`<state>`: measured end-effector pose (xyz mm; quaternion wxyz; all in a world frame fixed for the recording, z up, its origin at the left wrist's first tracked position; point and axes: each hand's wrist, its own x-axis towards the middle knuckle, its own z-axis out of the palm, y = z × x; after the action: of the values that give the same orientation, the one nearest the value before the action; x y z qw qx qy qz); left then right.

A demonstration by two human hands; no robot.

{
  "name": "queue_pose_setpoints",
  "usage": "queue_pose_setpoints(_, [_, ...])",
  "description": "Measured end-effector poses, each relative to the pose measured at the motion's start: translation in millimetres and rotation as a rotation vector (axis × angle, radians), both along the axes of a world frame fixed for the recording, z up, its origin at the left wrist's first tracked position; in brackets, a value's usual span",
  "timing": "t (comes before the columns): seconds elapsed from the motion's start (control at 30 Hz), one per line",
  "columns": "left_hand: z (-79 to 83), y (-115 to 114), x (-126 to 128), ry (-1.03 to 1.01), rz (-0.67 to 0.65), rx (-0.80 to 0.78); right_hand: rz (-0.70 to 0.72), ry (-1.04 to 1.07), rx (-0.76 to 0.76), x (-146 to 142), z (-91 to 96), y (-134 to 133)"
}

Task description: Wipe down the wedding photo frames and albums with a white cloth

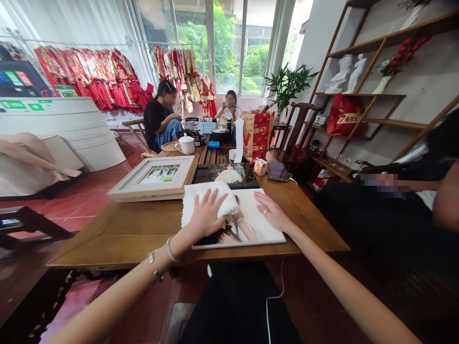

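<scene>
A photo panel (251, 229) with a portrait print lies flat at the near edge of the wooden table. My left hand (208, 212) rests with spread fingers on a white cloth (191, 200), which covers the panel's left part and hides some of the picture. On the panel's right side, my right hand (271, 210) lies flat with fingers stretched out, a ring on one finger. Just behind is a dark photo panel (247, 174). To the left lies a light-framed photo (158, 174), which seems stacked on another frame.
Beyond the frames stand a white lidded cup (186, 143), a red paper bag (256, 136), a small box (260, 166) and a phone (278, 172) with a cable. Two people sit at the far end. Another person (387, 224) sits close on the right. A white cord (274, 298) hangs by my lap.
</scene>
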<state>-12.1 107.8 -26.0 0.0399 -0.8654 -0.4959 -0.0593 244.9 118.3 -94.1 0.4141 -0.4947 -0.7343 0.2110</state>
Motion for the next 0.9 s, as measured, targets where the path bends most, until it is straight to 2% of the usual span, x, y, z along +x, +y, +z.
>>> queue_pose_setpoints(0.1, [-3.2, 32, 4, 0.001, 0.018, 0.035, -0.008, 0.018, -0.002, 0, -0.7, 0])
queue_pose_setpoints(0.2, [-5.9, 51, 7, -0.007, 0.035, 0.059, -0.023, 0.022, -0.001, -1, -1.4, 0])
queue_pose_setpoints(0.37, [-4.3, 54, 6, -0.007, 0.014, 0.054, -0.044, 0.013, 0.005, -3, -0.4, 1])
queue_pose_setpoints(0.43, [-2.1, 44, 4, -0.003, -0.009, 0.04, -0.05, 0.013, 0.001, -3, -0.3, 1])
queue_pose_setpoints(0.53, [0.3, 17, 0, -0.002, -0.062, 0.004, -0.049, 0.018, -0.003, -3, -0.9, 2])
queue_pose_setpoints(0.77, [-5.6, -73, -15, -0.029, -0.267, -0.082, -0.048, 0.03, 0.004, -3, -1.5, 2])
queue_pose_setpoints(0.83, [-8.0, -89, -19, -0.048, -0.304, -0.084, -0.046, 0.033, 0.004, -3, -1.5, 2])
queue_pose_setpoints(0.9, [-8.6, -92, -21, -0.06, -0.306, -0.085, -0.039, 0.04, 0.006, -3, -1.7, 2])
